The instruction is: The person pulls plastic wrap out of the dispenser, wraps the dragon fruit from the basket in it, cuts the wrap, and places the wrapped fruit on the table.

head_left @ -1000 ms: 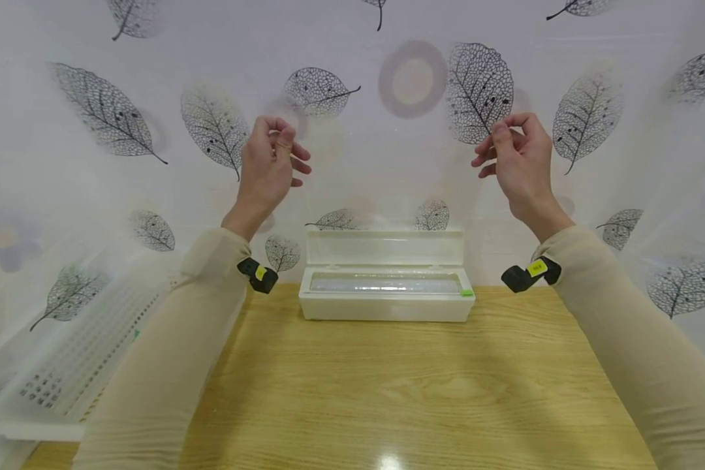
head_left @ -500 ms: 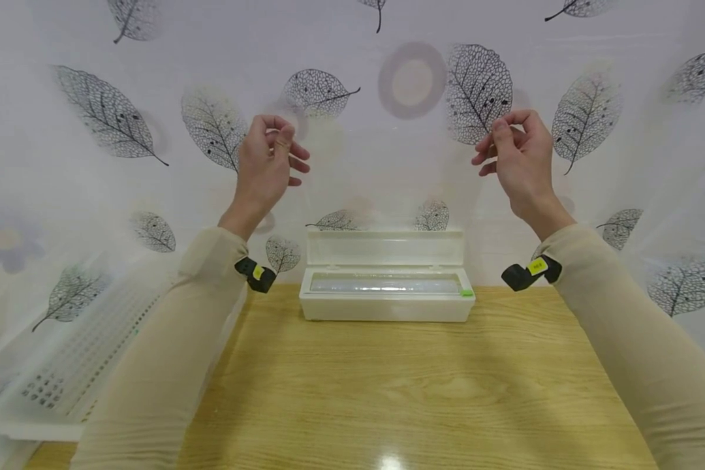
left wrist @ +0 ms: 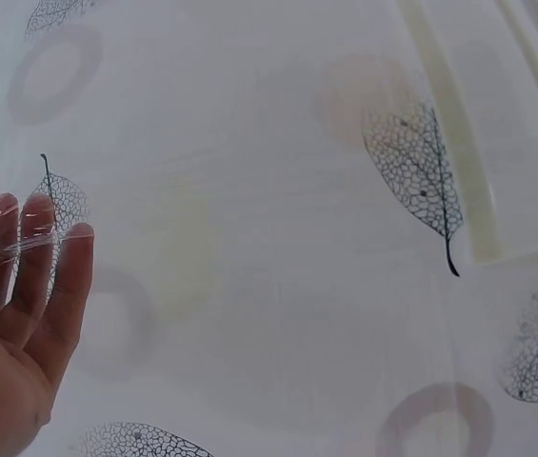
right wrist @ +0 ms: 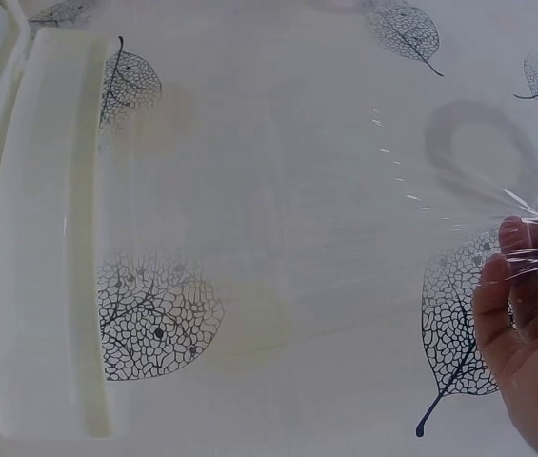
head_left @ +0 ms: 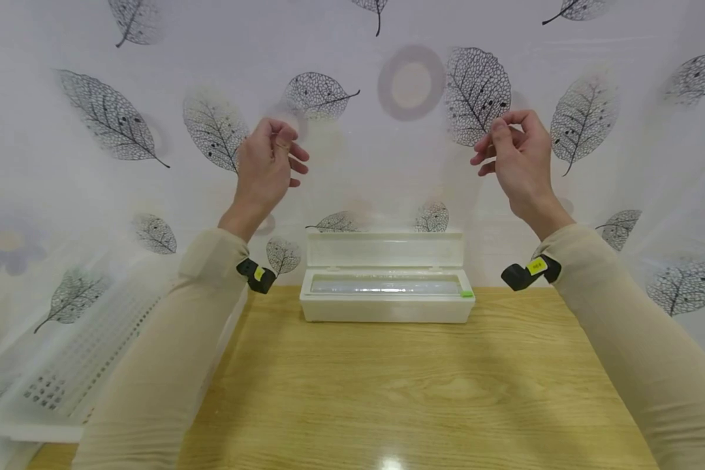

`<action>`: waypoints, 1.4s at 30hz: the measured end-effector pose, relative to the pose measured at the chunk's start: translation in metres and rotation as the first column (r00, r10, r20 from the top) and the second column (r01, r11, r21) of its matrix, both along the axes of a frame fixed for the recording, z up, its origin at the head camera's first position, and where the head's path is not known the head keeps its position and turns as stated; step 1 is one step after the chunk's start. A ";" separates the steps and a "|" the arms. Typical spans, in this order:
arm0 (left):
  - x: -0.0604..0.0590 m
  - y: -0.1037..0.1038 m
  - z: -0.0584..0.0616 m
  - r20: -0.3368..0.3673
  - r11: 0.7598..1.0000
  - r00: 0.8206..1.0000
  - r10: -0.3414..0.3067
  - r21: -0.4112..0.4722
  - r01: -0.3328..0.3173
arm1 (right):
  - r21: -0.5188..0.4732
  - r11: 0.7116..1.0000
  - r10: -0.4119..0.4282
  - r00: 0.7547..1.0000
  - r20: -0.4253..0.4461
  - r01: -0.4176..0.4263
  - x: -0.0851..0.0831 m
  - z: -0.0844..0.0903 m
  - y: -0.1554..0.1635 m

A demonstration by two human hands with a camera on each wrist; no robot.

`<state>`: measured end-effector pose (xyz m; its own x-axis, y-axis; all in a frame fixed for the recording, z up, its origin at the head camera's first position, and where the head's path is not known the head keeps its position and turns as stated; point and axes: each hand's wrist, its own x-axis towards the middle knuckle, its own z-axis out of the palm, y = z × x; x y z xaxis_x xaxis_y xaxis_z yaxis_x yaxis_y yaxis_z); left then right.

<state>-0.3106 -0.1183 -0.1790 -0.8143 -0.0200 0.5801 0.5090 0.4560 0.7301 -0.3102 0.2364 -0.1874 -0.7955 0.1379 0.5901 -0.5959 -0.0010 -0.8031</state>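
Note:
Raised above a white cling film box (head_left: 388, 311), my left hand (head_left: 264, 166) pinches clear cling film (left wrist: 35, 246) between thumb and index finger. My right hand (head_left: 523, 163) pinches the film's other side at about the same height. In both wrist views the film shows as shiny creases pulled across the fingers, and most of the sheet is too transparent to make out. The remaining fingers of each hand are spread loosely. The box stands with its lid (head_left: 385, 250) up at the back. Inside lies a shiny film roll (head_left: 384, 286), and a green piece (head_left: 467, 294) sits at the right end.
A wooden table (head_left: 388, 385) carries the box near its back edge. Behind it hangs a pale sheet with a leaf print (head_left: 352, 39). On the left stands a white perforated basket (head_left: 32, 431), partly hidden by my left sleeve.
Both hands keep their grip and nearly the same place, the left drifting very slightly left. The background pattern sits a few pixels lower in the head view.

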 end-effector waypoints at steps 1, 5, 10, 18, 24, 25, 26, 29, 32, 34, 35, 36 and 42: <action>0.000 0.000 0.000 0.000 1.000 1.000 0.008 -0.012 -0.008 | -0.002 1.000 0.004 1.000 0.001 -0.004 0.001 0.001 0.000; 0.001 0.002 0.004 0.028 0.999 0.999 0.026 -0.034 -0.026 | -0.003 1.000 0.017 1.000 0.000 -0.017 0.002 0.002 0.000; 0.002 0.003 0.008 0.059 0.999 0.998 0.020 -0.032 -0.018 | 0.011 1.000 0.013 1.000 -0.005 -0.013 0.003 0.005 0.001; 0.000 0.003 0.011 0.019 1.000 1.000 0.019 -0.005 -0.019 | 0.015 1.000 0.012 1.000 -0.019 -0.011 0.001 0.008 0.001; -0.001 0.004 0.014 -0.017 0.999 1.000 0.024 0.025 -0.024 | 0.028 1.000 -0.010 1.000 -0.015 0.011 0.001 0.012 0.002; -0.001 0.004 0.015 -0.017 0.999 1.000 0.023 0.029 -0.023 | 0.027 1.000 -0.013 1.000 -0.012 0.013 0.002 0.012 0.002; -0.001 0.004 0.015 -0.016 0.999 1.000 0.022 0.031 -0.022 | 0.027 0.999 -0.017 1.000 -0.008 0.017 0.002 0.012 0.003; -0.002 0.005 0.017 -0.014 0.999 1.000 0.016 0.036 -0.015 | 0.018 1.000 -0.017 1.000 0.000 0.017 0.003 0.014 0.003; -0.002 0.005 0.019 -0.016 0.999 1.000 0.011 0.043 -0.010 | 0.009 1.000 -0.013 1.000 -0.004 0.013 0.003 0.015 0.003; -0.001 0.005 0.020 -0.021 0.999 1.000 0.015 0.045 -0.014 | 0.001 1.000 -0.008 1.000 -0.008 0.008 0.003 0.016 0.002; -0.001 0.005 0.021 -0.024 0.999 1.000 0.017 0.045 -0.016 | -0.003 1.000 -0.006 1.000 -0.010 0.006 0.003 0.017 0.002; -0.001 0.005 0.021 -0.026 0.999 0.999 0.019 0.046 -0.018 | -0.005 1.000 -0.003 1.000 -0.014 0.003 0.003 0.017 0.002; 0.002 0.006 0.024 -0.030 0.998 0.999 0.018 0.057 -0.017 | -0.018 1.000 0.004 1.000 -0.021 -0.005 0.004 0.019 0.002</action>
<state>-0.3089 -0.1122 -0.1550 -0.7956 -0.0678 0.6019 0.5235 0.4231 0.7396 -0.3064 0.2383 -0.1686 -0.7834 0.1448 0.6044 -0.6129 -0.0179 -0.7900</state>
